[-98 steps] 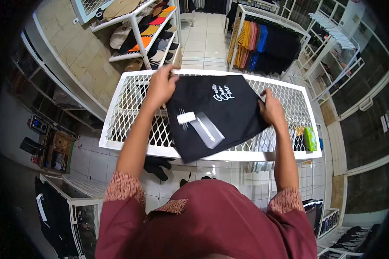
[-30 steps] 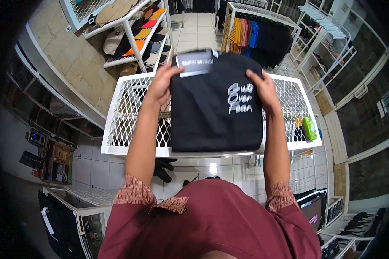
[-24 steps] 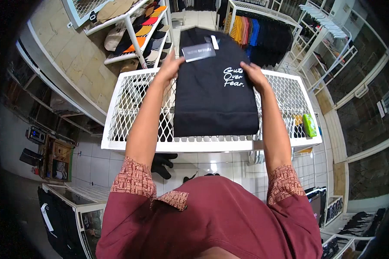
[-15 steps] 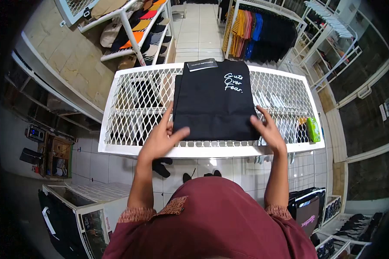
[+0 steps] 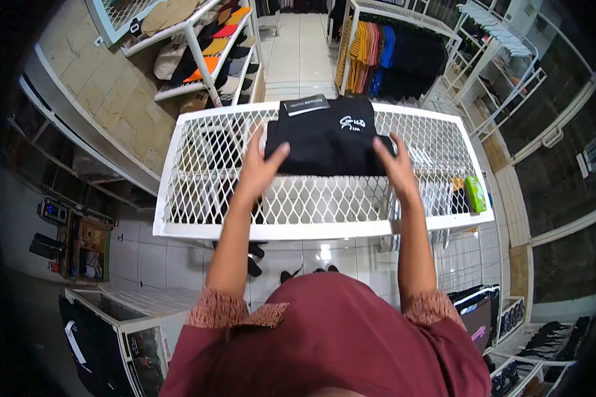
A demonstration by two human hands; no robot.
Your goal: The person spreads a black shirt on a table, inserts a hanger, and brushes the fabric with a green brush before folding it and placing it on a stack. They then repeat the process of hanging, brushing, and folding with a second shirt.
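A black T-shirt (image 5: 326, 147) lies folded on the white mesh table (image 5: 318, 230), its near part doubled up over the front. White lettering on its chest is partly covered by that fold. A dark label (image 5: 306, 104) rests at its collar. At the shirt's left side, my left hand (image 5: 261, 165) grips the folded edge, thumb on top and fingers along the side. My right hand (image 5: 398, 165) holds the right edge the same way, thumb on the cloth. Some fingertips are hidden or blurred.
A green packet (image 5: 475, 194) sits at the table's right end. Caps fill a white rack (image 5: 208, 63) at the far left. Coloured shirts (image 5: 371, 53) hang on a rail behind, and white hangers (image 5: 496, 30) stand at right. A display case (image 5: 122, 317) is at lower left.
Both hands have moved forward, away from me, taking hold of the shirt's near edge and folding it up over part of the lettering. More of the mesh now shows in front.
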